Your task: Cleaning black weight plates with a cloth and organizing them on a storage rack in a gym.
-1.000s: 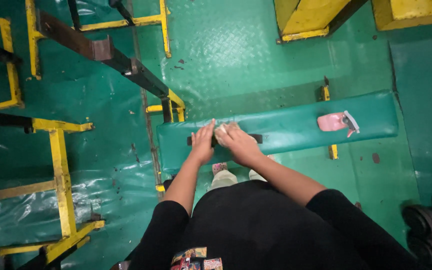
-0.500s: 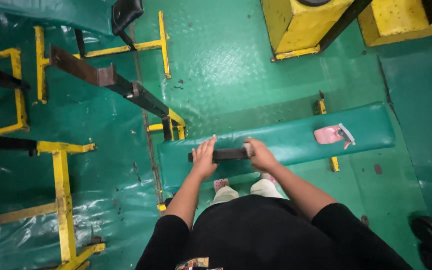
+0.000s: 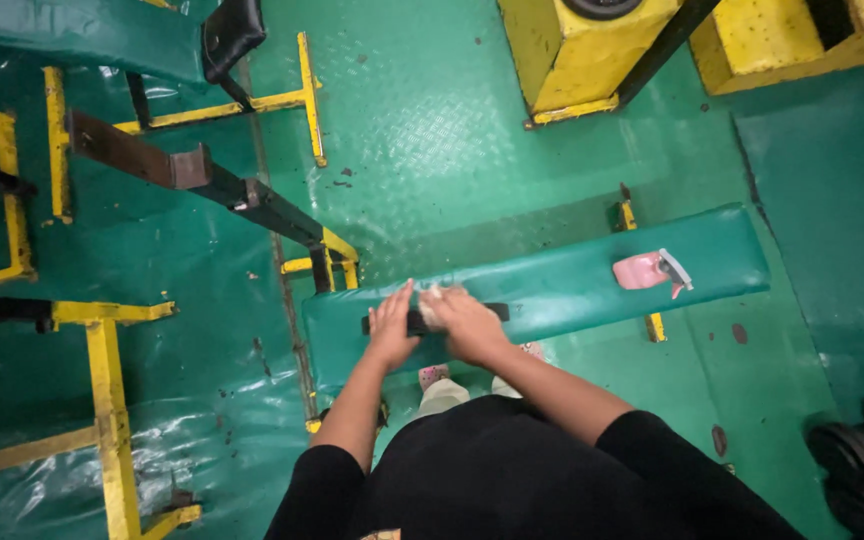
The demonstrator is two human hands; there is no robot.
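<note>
- The left hand [image 3: 390, 325] lies flat and open on the near end of the green padded surface [image 3: 572, 285], fingers spread, pressing on a dark strap [image 3: 492, 312] that runs across the padding; it grips nothing.
- The right hand [image 3: 464, 322] is curled over a pale cloth [image 3: 430, 297], which is bunched under the fingers and pressed against the padding right over the strap, just beside the left hand.
- A pink spray bottle [image 3: 649, 270] lies on its side farther along the same surface, well apart from both hands and untouched.
- As a judgement: the wiping is in its middle stretch. The cloth sits at the near end of the padding, while the long span between the hands and the bottle, and the far end beyond it, carries no cloth.
- Whether the padding near the hands is already clean or damp cannot be told; the sheen looks alike along its whole length.
- Around the surface stand yellow metal frames [image 3: 102, 380] on the green floor [image 3: 452, 120], with dark weight plates [image 3: 857, 460] at the lower right.
</note>
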